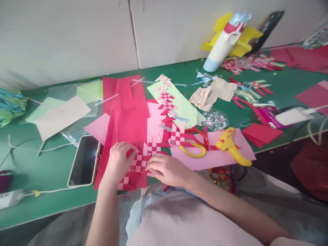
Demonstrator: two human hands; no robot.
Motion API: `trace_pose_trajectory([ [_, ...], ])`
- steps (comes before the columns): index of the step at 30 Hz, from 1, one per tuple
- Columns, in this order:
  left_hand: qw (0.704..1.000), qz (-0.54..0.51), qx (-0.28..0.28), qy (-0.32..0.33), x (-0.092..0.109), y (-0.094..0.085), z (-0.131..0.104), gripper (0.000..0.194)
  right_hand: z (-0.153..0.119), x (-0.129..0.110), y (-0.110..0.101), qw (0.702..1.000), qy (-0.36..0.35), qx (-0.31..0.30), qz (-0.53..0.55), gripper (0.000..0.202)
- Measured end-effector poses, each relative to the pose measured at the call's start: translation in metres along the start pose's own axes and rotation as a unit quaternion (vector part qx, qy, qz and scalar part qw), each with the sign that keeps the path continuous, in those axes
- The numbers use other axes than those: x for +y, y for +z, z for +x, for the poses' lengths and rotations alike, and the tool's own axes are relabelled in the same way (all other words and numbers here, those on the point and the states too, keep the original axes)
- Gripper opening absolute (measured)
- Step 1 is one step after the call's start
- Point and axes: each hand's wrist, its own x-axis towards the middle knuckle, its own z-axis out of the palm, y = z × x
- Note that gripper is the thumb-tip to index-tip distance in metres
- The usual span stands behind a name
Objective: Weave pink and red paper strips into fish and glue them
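A red-and-pink checkered woven paper fish (pixel 139 164) with a googly eye lies on red paper in front of me. My left hand (pixel 121 159) is closed at its upper left side, thumb and fingers curled together at the edge. At its right end, my right hand (pixel 166 167) has its fingers closed on the paper. Just above sits another woven fish (pixel 153 147), also with an eye. A third checkered piece (pixel 124 183) lies below, partly hidden by my left wrist. To the right, a woven fish (pixel 176 136) rests over scissors (pixel 196 151) with red and yellow handles.
A phone (pixel 84 160) lies left of the red paper sheets (pixel 126 128). A yellow glue gun (pixel 234 147) rests on pink paper at the right. Beyond are a dish of googly eyes (pixel 215 119), a row of small woven fish (pixel 166 97), and a bottle (pixel 225 41).
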Motion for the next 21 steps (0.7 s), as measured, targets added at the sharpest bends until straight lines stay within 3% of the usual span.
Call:
trace_pose_trajectory([
  [6,0.999,0.031,-0.015,0.012,0.0,-0.005,0.002,0.018,-0.001,0.0,0.001,1.0,0.002,0.002,-0.001,0.019],
  [10,0.996,0.076,0.033,0.014,0.004,-0.003,0.003,0.02,-0.003,0.0,-0.003,1.0,0.006,0.006,0.021,0.018],
  [13,0.992,0.105,0.065,0.026,0.018,0.001,0.007,0.031,-0.005,-0.001,-0.012,0.999,0.01,0.024,0.037,0.02],
  [16,0.992,0.11,0.051,0.042,0.038,0.008,0.013,0.027,-0.009,0.0,-0.023,0.998,0.024,0.049,0.006,0.021],
  [21,0.994,0.1,0.036,0.001,0.06,0.024,0.02,0.027,-0.019,0.01,-0.03,0.996,0.052,0.052,-0.057,0.022],
])
